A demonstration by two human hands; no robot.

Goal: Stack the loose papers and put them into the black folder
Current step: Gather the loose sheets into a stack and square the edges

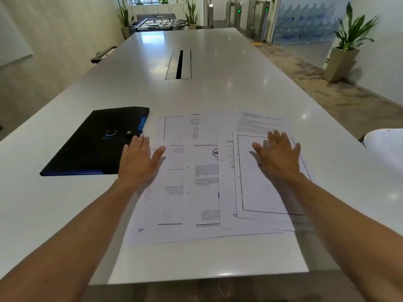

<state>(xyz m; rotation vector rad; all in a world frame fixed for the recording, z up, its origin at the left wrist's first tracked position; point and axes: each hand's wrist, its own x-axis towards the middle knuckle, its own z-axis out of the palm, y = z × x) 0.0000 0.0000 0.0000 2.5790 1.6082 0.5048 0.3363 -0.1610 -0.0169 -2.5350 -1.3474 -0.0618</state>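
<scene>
A long white table [218, 88] runs down the room, glossy, with a slotted cable hatch [180, 64] set in its middle. Past its far end stands a foosball table [158, 23], flanked by tall leafy plants [126, 16]. Along the right, a potted plant [346, 40] sits in a tapered planter on the carpet [327, 88], near glass doors [305, 20]. A white rounded object [385, 141] shows at the right edge.

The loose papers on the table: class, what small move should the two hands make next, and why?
Probably sweep both hands inward to gather the sheets into one pile. The loose papers lie fanned and overlapping on the table, the left hand and right hand hover open and flat over opposite sides of the spread, and the black folder lies closed beside them.
</scene>
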